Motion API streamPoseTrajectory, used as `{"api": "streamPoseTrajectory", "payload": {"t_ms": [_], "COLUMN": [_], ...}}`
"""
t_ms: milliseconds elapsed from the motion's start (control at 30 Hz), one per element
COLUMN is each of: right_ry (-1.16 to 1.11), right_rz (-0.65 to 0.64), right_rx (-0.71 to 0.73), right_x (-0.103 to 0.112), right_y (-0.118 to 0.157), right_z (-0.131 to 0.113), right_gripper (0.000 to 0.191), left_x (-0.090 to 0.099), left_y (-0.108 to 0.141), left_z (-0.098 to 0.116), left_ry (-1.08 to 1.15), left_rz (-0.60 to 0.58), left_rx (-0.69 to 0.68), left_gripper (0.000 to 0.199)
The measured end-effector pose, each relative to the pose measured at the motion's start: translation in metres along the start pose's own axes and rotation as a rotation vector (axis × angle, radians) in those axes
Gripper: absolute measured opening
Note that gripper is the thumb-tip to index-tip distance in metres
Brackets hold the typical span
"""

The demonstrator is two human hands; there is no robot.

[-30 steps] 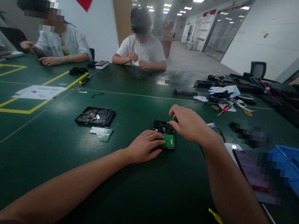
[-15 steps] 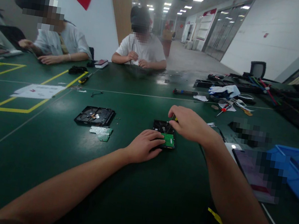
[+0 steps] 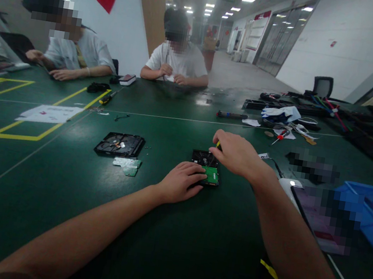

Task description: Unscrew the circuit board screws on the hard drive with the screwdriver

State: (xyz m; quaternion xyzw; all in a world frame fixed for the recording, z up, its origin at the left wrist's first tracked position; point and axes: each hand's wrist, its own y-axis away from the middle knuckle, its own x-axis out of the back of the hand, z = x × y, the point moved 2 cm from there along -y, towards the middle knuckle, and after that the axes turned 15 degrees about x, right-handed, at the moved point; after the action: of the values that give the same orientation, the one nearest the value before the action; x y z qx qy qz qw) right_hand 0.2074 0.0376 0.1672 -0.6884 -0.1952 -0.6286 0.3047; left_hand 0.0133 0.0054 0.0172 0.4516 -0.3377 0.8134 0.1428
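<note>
Green board (image 3: 212,175) sits on one drive (image 3: 198,157) under spread left hand (image 3: 179,183), right hand (image 3: 235,154) gripping screwdriver (image 3: 218,144); another drive (image 3: 129,144) lies beside a detached board (image 3: 129,166).

Glossy green tabletop (image 3: 155,247), blue tray (image 3: 372,216) seemingly plastic

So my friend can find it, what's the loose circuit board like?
On the green table, find the black hard drive left of the left hand. Just nearer you lies the pale, notched circuit board. The other board is brighter green, under that hand.
</note>
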Motion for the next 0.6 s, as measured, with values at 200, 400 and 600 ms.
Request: {"api": "streamPoseTrajectory", "payload": {"t_ms": [200, 400, 600], "right_ry": [-0.126, -0.127, -0.032], "right_rz": [0.027, 0.016, -0.027], "right_rx": [0.157, 0.163, 0.054], "right_x": [-0.0013, -0.0012, 0.0013], "right_y": [0.0006, 0.0022, 0.0036], "right_z": [0.0039, -0.0003, 0.0022], "right_gripper": [0.018, 0.019, 0.021], "left_x": [-0.0007, 0.0016, 0.0022], "left_y": [0.0002, -0.0003, -0.0008], "left_z": [-0.0004, 0.0018, 0.0025], "left_ry": [-0.011, 0.006, 0.002], "left_rz": [-0.006, -0.001, -0.007], "left_rx": [0.0, 0.01, 0.006], "left_gripper": [0.036, 0.036, 0.036]}}
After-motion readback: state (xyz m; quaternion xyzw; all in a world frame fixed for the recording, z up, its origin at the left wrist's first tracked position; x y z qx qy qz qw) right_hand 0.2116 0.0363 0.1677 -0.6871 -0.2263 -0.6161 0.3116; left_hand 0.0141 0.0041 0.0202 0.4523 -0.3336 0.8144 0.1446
